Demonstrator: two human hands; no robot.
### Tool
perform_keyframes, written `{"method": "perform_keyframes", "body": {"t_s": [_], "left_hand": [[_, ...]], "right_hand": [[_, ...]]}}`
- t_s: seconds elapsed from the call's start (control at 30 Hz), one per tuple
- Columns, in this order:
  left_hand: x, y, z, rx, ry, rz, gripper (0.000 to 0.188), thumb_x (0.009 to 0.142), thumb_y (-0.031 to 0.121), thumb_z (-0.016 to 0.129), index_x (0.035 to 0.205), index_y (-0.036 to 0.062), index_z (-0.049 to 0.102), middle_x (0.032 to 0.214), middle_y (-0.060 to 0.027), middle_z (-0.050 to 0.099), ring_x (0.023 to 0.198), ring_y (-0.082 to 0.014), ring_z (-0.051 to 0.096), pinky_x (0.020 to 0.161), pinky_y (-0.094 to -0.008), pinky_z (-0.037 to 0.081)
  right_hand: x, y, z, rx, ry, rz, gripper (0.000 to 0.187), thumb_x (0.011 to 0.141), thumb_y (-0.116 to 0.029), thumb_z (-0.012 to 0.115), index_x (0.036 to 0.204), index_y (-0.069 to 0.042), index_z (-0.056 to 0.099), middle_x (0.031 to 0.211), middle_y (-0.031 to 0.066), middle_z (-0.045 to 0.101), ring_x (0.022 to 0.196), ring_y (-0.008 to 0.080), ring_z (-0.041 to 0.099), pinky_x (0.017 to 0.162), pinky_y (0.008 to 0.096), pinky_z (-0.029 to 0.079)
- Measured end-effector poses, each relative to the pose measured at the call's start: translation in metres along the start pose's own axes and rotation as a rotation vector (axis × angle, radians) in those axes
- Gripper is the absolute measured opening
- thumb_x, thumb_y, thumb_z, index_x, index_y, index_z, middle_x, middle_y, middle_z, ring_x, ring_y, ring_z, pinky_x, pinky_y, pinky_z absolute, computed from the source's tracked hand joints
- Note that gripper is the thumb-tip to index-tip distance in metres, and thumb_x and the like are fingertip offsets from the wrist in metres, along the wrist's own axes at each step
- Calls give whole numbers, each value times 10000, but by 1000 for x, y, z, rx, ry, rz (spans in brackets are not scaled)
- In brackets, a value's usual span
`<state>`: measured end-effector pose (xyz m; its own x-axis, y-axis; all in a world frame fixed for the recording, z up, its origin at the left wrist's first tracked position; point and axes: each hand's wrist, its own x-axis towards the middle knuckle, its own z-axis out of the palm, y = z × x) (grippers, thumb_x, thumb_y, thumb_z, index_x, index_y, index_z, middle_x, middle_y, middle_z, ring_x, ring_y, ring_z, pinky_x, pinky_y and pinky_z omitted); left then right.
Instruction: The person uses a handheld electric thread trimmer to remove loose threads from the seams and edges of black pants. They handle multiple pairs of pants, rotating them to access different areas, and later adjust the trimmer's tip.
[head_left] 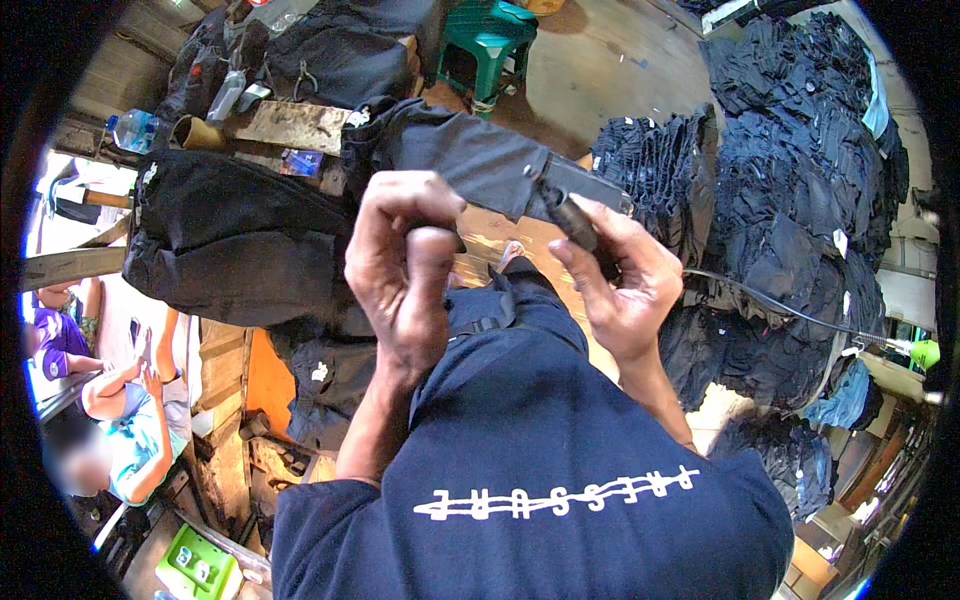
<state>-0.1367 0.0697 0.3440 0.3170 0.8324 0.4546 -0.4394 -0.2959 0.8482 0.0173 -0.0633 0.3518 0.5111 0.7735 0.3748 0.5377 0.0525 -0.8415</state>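
Both hands are raised in front of my chest, above a dark garment [450, 150] spread out ahead. My right hand [637, 285] grips a black cylindrical tool [570, 215] with a narrow tip pointing up and to the left. My left hand [405, 260] is curled, thumb against the bent fingers; whatever lies in it, if anything, is hidden. A thin dark cable [760, 293] runs off to the right from behind my right hand; its join to the tool is not visible. Black folded garments [230, 225] lie to the left of my left hand.
Large heaps of dark garments [800, 170] fill the right side. A green stool [487, 40] stands at the far side. Pliers [306, 78], a wooden block [285, 125] and a plastic bottle [134, 130] lie at the back left. Another person [135, 440] sits to the left.
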Motion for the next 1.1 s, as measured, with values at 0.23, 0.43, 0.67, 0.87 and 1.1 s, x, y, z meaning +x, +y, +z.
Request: {"method": "perform_keyframes", "body": {"t_s": [0.23,0.43,0.67,0.87,1.1], "left_hand": [[5,7,-4,-286,-231,-361,478,1025,231,772,1424,-13,671,1278,-105,724,1129,-161,660,993,-311,532],[9,-6,-12,-325,-341,-296,248,994,151,793,1172,-20,809,1122,-126,747,1055,-179,687,932,-321,548],[4,-10,-21,-350,-256,-326,159,877,27,880,1005,-24,801,1005,-108,749,858,-135,688,735,-263,557],[0,0,-17,-61,-149,-297,147,858,30,893,921,-6,765,926,-97,743,826,-141,690,713,-277,556],[-1,-2,-8,504,-65,146,182,787,-35,863,921,7,746,921,-105,730,851,-232,693,763,-342,545]], "right_hand": [[1,-20,-7,350,-214,275,379,978,-113,817,1303,58,725,906,131,783,682,118,692,570,244,516],[-6,-26,-9,552,-326,430,369,1017,-172,793,1333,8,730,838,62,768,547,43,560,484,208,420],[-10,-18,-8,557,-383,449,390,1015,-174,799,1354,2,720,816,58,759,532,46,546,476,214,407],[-12,-16,-4,517,-348,471,377,1041,-196,770,1362,-6,716,874,52,781,608,41,593,509,208,425],[-16,-20,11,252,-221,372,306,1043,-170,747,1287,15,754,959,77,807,755,98,688,672,247,530]]}}
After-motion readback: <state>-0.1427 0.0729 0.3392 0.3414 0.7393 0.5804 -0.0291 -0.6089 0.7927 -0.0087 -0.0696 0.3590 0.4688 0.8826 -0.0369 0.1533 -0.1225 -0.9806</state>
